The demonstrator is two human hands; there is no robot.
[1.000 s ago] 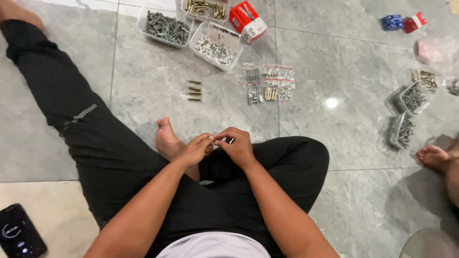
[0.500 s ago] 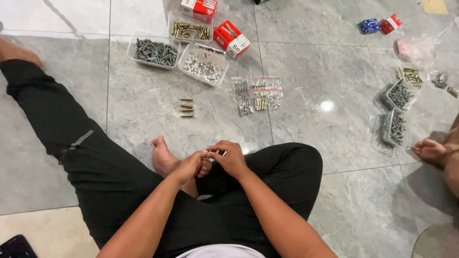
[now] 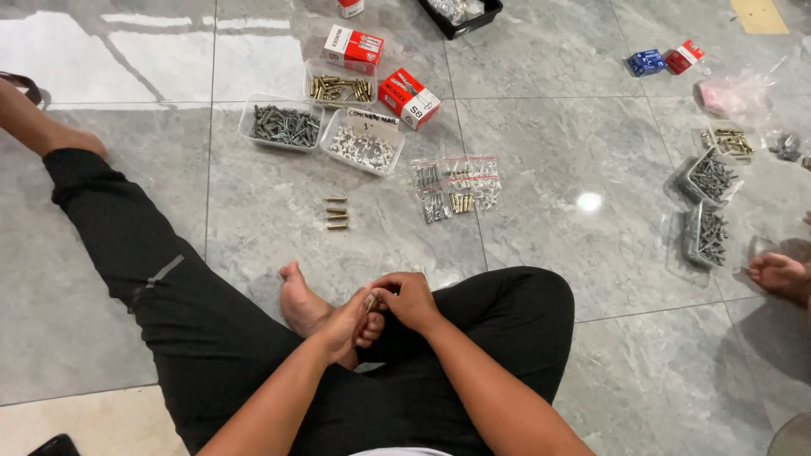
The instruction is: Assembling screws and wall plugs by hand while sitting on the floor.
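Observation:
I sit on a grey tiled floor with my legs in black trousers. My left hand (image 3: 342,325) and my right hand (image 3: 411,300) meet over my lap, by my bare foot (image 3: 297,306). Both pinch one small brass-coloured fastener (image 3: 370,301) between their fingertips. Several similar brass fasteners (image 3: 337,214) lie in a short column on the floor ahead of me. Small clear bags (image 3: 456,187) of hardware lie just right of them.
Clear trays hold dark screws (image 3: 283,125), white clips (image 3: 363,145) and brass pieces (image 3: 340,86), with red boxes (image 3: 409,99) beside them. More screw trays (image 3: 708,207) sit at the right, near another person's foot (image 3: 779,274). A blue box (image 3: 647,62) lies far right.
The view has tilted up, so the floor items sit lower in frame. My hands stay together over my lap, still working the small fastener.

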